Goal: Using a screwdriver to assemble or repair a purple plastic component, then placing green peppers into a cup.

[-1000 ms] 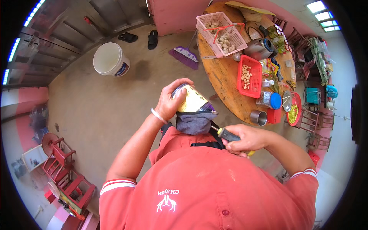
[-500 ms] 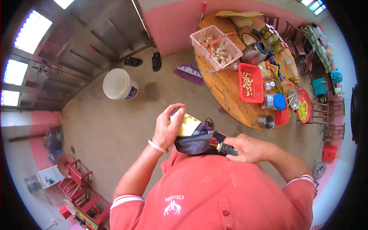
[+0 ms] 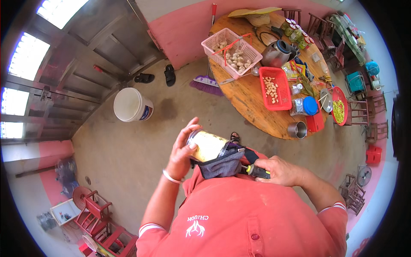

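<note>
My left hand (image 3: 182,150) is at the base end of a clear jar (image 3: 209,145) with a yellow label, its thumb against the jar's side and its fingers along the far edge. The jar lies tilted, its other end sitting against a dark grey fabric pouch (image 3: 221,166) at my waist. Closed around the black and yellow handle of a screwdriver (image 3: 258,171) is my right hand (image 3: 279,171). The screwdriver points left toward the pouch, and its tip is hidden there.
Ahead to the right stands a round wooden table (image 3: 239,98) bearing a pink basket (image 3: 207,45) of garlic, a red basket (image 3: 280,107) of peeled cloves, jars and a metal cup (image 3: 297,129). A white bucket (image 3: 143,107), slippers (image 3: 170,75) and a broom (image 3: 206,84) are on the floor.
The left fingers have loosened and straightened, and more of the jar's yellow label shows. My right hand with the screwdriver has shifted slightly right and nearer my body. The whole view has turned a little.
</note>
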`<act>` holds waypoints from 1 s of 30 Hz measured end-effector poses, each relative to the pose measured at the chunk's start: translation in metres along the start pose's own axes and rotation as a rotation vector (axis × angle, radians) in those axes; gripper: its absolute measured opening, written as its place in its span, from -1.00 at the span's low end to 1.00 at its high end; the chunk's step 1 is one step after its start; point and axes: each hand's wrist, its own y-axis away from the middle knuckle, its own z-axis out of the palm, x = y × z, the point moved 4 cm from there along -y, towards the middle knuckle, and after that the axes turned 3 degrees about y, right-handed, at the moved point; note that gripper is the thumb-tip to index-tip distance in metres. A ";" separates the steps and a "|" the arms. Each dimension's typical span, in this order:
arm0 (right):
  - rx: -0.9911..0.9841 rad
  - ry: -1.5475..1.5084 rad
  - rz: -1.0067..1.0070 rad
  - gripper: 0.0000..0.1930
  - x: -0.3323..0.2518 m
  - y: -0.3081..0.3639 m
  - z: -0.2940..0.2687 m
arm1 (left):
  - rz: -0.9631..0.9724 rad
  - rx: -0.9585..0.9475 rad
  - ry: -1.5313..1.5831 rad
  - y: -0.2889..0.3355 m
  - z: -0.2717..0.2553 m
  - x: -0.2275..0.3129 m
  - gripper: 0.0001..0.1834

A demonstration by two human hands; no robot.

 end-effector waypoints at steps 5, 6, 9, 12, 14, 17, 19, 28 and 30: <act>0.025 0.115 0.003 -0.76 -0.015 -0.004 -0.006 | -0.303 -0.054 0.102 0.001 0.017 0.022 -0.36; 0.098 0.211 -0.047 -0.75 -0.018 -0.003 -0.007 | -0.298 -0.051 0.099 0.002 0.018 0.020 -0.36; 0.224 0.450 -0.087 -0.71 -0.022 0.004 -0.012 | -0.354 0.138 0.230 0.006 0.013 0.005 -0.53; 0.259 0.697 -0.070 -0.70 -0.025 0.018 -0.017 | -0.578 0.307 0.417 0.006 0.012 -0.011 -0.61; 0.242 0.802 -0.064 -0.71 -0.028 0.025 -0.021 | -0.605 0.311 0.425 0.003 0.010 -0.019 -0.63; 0.288 0.946 -0.102 -0.70 -0.034 0.030 -0.031 | -0.672 0.259 0.443 -0.001 0.013 -0.021 -0.61; 0.341 1.048 -0.047 -0.69 -0.032 0.034 -0.031 | -0.722 0.246 0.404 -0.002 0.018 -0.021 -0.59; 0.159 0.991 0.332 -0.64 0.022 -0.002 -0.007 | -0.728 0.158 0.032 0.004 0.015 -0.040 -0.45; 0.079 0.930 0.363 -0.63 0.019 -0.005 -0.002 | -0.681 0.161 -0.066 0.003 0.013 -0.029 -0.42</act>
